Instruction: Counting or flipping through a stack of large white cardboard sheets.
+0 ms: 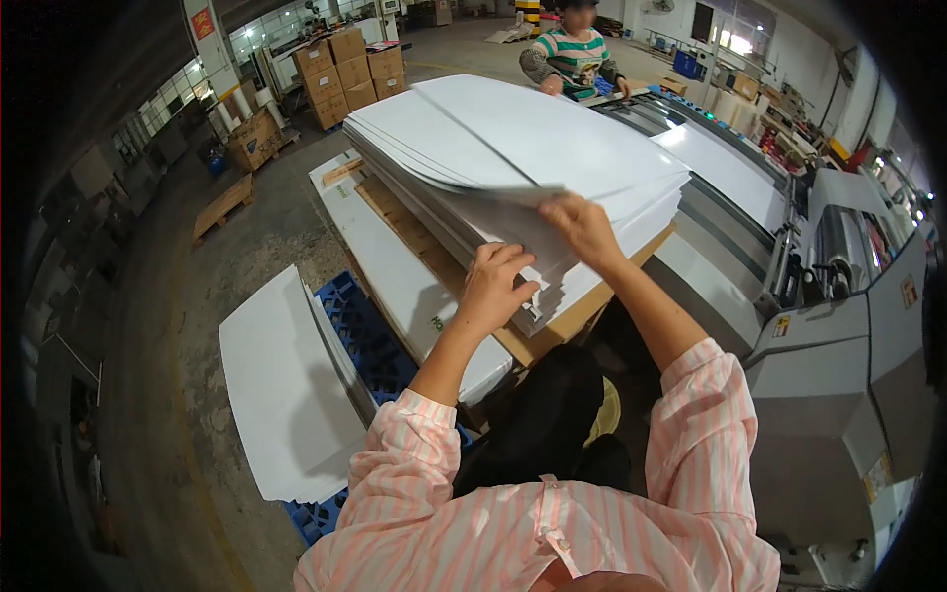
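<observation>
I log: factory floor, white sheet stack (pixel 552 148) on wooden board (pixel 582 306) (beside grey machine (pixel 838 395)); my left hand (pixel 490 288) flat against stack edge, right hand (pixel 584 229) pinching top sheets; brown cartons (pixel 345 64) far left, red wall sign (pixel 202 22)

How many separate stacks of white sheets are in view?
2: the tall stack on the board under both hands, and a lower stack on the blue pallet at left. Others may be hidden.

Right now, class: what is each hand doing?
Left hand: fingers curled, pressing on the paper stack.
Right hand: pinching the top sheets' corner.
</observation>
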`<state>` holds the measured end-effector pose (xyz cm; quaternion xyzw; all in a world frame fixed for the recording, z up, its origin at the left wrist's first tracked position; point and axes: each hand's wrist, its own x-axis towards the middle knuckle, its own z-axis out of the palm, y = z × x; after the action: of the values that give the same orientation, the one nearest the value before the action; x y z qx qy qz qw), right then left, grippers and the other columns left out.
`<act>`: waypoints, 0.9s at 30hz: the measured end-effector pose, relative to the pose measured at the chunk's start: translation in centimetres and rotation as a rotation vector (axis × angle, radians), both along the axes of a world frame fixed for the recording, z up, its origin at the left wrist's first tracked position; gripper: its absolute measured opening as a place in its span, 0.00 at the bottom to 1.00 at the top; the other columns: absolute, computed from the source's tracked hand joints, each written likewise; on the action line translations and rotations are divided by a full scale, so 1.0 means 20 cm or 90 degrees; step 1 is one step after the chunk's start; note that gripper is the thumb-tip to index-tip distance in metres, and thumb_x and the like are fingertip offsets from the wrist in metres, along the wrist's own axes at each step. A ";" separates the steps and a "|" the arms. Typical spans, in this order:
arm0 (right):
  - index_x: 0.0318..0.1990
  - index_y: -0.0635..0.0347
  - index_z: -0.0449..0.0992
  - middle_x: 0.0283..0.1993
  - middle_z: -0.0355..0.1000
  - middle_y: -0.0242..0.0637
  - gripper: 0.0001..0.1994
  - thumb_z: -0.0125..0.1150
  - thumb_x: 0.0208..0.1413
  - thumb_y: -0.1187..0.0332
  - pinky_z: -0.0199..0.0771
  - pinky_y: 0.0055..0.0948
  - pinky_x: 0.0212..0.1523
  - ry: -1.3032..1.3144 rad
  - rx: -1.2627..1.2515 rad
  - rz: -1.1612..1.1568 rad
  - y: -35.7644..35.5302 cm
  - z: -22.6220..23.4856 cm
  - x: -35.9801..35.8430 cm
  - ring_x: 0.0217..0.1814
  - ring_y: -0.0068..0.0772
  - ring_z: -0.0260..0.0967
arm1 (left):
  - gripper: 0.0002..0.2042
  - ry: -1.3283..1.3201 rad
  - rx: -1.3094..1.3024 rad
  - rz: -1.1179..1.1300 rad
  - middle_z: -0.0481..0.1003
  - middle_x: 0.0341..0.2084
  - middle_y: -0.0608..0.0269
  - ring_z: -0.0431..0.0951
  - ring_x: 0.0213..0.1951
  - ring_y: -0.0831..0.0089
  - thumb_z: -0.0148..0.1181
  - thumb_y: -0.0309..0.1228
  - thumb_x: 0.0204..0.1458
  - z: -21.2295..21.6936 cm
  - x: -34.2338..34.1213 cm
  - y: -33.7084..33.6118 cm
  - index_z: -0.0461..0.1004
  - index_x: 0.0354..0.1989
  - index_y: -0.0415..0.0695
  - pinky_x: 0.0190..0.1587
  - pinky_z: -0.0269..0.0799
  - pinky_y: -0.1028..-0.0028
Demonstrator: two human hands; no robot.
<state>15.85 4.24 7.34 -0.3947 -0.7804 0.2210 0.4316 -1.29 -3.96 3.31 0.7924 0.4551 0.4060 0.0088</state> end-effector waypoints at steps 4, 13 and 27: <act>0.34 0.66 0.75 0.21 0.67 0.38 0.16 0.53 0.54 0.58 0.63 0.23 0.27 0.419 -0.191 0.034 0.03 0.17 -0.05 0.25 0.18 0.61 | 0.17 0.041 -0.026 -0.005 0.70 0.43 0.58 0.64 0.49 0.59 0.62 0.33 0.37 0.02 -0.04 0.01 0.74 0.39 0.42 0.51 0.61 0.65; 0.34 0.64 0.75 0.31 0.69 0.42 0.08 0.56 0.50 0.69 0.65 0.33 0.32 -0.194 0.172 0.013 -0.12 -0.01 0.02 0.32 0.42 0.65 | 0.17 0.034 -0.075 -0.051 0.70 0.40 0.58 0.64 0.48 0.59 0.62 0.36 0.37 0.07 -0.07 0.03 0.75 0.37 0.43 0.50 0.60 0.65; 0.38 0.52 0.76 0.49 0.66 0.31 0.15 0.57 0.39 0.75 0.68 0.29 0.43 -0.340 0.403 0.009 -0.15 0.07 0.00 0.41 0.35 0.66 | 0.21 0.026 -0.033 0.082 0.71 0.29 0.58 0.70 0.34 0.61 0.64 0.46 0.36 0.11 -0.08 0.04 0.76 0.35 0.43 0.37 0.68 0.66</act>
<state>15.77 1.27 8.77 -0.2805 -0.8970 -0.1372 0.3127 -2.84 -3.18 5.49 0.7691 0.5159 0.3774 -0.0060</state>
